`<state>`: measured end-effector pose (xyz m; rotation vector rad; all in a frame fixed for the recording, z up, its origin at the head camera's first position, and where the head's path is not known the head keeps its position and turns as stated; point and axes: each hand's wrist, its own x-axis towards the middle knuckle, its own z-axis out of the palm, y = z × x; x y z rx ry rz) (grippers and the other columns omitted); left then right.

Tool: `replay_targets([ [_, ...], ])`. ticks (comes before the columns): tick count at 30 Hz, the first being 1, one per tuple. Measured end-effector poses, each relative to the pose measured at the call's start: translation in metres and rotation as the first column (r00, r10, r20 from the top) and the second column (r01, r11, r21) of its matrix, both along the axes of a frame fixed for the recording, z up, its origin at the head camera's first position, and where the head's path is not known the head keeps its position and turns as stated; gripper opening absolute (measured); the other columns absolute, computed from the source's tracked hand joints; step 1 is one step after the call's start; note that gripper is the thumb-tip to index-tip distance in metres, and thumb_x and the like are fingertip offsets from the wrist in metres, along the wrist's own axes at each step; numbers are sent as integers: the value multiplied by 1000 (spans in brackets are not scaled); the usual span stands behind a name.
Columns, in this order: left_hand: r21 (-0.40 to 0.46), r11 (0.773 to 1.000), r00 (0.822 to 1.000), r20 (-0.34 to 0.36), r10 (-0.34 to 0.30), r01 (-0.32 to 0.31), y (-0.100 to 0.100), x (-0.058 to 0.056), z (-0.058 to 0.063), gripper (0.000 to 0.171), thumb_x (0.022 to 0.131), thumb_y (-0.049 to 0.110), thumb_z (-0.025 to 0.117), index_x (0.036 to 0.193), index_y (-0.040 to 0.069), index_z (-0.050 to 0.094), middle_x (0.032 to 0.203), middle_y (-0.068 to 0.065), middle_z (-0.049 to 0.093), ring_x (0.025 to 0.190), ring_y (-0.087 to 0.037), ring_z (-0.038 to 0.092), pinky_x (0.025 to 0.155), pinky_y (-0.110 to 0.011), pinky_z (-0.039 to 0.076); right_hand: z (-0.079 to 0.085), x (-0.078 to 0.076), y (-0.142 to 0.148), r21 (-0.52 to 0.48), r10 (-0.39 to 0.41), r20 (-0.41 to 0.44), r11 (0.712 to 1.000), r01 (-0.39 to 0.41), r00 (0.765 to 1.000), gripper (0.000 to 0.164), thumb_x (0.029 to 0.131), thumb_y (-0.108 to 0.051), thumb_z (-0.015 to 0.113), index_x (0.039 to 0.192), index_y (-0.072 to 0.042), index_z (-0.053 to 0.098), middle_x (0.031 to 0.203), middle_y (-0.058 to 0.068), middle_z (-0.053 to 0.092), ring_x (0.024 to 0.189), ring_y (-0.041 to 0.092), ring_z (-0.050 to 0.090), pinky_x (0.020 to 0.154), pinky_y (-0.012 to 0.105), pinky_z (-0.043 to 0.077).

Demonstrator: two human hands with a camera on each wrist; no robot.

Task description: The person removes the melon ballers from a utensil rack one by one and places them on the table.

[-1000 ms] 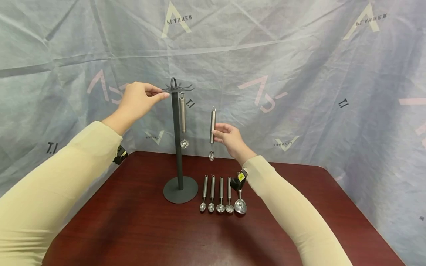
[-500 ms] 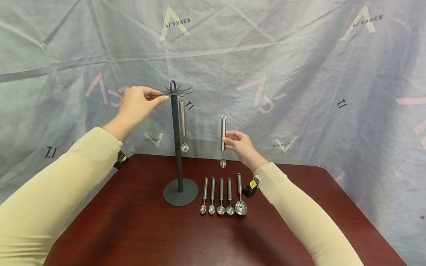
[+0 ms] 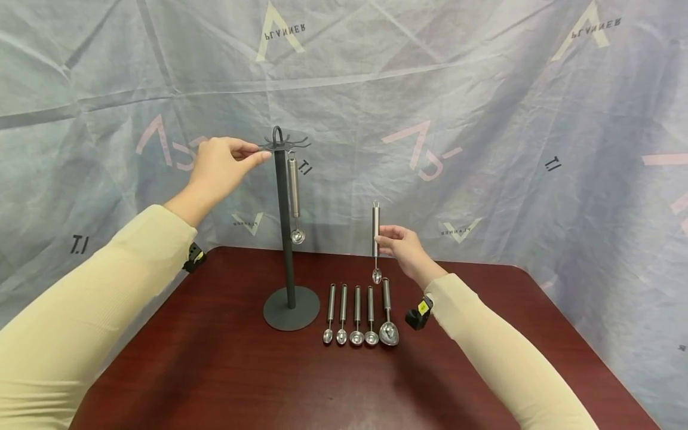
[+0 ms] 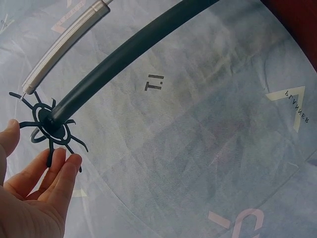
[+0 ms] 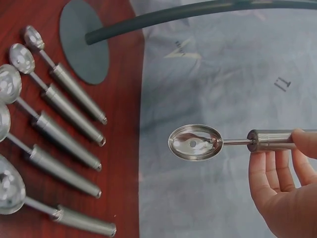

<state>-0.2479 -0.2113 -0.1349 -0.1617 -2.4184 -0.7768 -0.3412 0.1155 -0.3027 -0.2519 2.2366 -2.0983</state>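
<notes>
At the top of a dark metal utensil stand [image 3: 285, 227], my left hand [image 3: 217, 173] holds the hook ring between thumb and fingers. The left wrist view shows its fingertips against the hooks [image 4: 58, 130]. One melon baller [image 3: 294, 188] with a round bowl hangs from a hook beside the post. My right hand [image 3: 405, 248] pinches another melon baller [image 3: 375, 230] by its steel handle, upright in the air with the bowl downward. In the right wrist view its oval bowl [image 5: 195, 143] has a small hole in the middle.
On the dark red table [image 3: 258, 376] lies a row of several steel scoops [image 3: 357, 304], handles pointing away. The rightmost scoop [image 3: 389, 333] has the largest bowl. Left of them stands the round base [image 3: 276, 316]. A printed grey cloth [image 3: 484, 149] hangs behind.
My right hand has moved right and downward with the melon baller, farther from the stand. The left hand stays at the hook ring.
</notes>
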Motion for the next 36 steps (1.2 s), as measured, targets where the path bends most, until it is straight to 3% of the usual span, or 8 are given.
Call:
replay_targets([
  [5, 5, 1000, 1000, 0, -2, 2, -1, 1, -1, 52, 91, 49, 63, 120, 7, 69, 115, -16, 70, 109, -31, 64, 89, -44, 50, -9, 2, 8, 5, -8, 23, 1000, 8, 1000, 41, 96, -4, 57, 135, 4, 49, 126, 13, 53, 97, 12, 60, 104, 41, 46],
  [11, 11, 1000, 1000, -2, -7, 8, -3, 2, -1, 52, 91, 50, 63, 119, 7, 70, 115, -16, 70, 109, -31, 64, 89, -45, 49, -20, 1, 17, 37, -20, 51, 999, 18, 998, 42, 97, -6, 57, 136, 3, 48, 126, 12, 52, 108, 18, 57, 104, 40, 47],
  [23, -4, 1000, 1000, -6, -15, 15, -2, 1, -1, 51, 92, 48, 63, 120, 6, 69, 115, -17, 70, 108, -31, 64, 88, -44, 49, -38, 3, 37, 74, -67, 72, 995, 62, 995, 42, 97, -7, 57, 137, 4, 47, 122, 12, 52, 106, 19, 59, 106, 43, 45],
  [29, -11, 1000, 1000, 14, -15, 15, 0, 0, 1, 53, 92, 49, 61, 121, 6, 68, 118, -17, 69, 110, -31, 63, 90, -45, 49, -52, 4, 46, 109, -112, 93, 989, 102, 989, 43, 97, -9, 57, 137, 4, 47, 127, 16, 51, 118, 29, 56, 103, 42, 47],
  [33, -5, 1000, 1000, 15, -19, 19, 0, 1, 2, 52, 92, 47, 62, 121, 5, 68, 118, -17, 68, 110, -31, 62, 91, -45, 49, -61, 4, 49, 127, -134, 104, 984, 121, 985, 41, 97, -8, 58, 135, 4, 49, 123, 17, 55, 109, 26, 61, 103, 44, 48],
  [36, -5, 1000, 1000, 12, -21, 21, 1, 2, 2, 51, 93, 46, 62, 121, 4, 68, 118, -18, 68, 110, -31, 62, 91, -45, 49, -66, 6, 51, 149, -142, 110, 981, 125, 984, 39, 96, -8, 60, 132, 4, 52, 117, 14, 59, 95, 15, 64, 101, 44, 49],
])
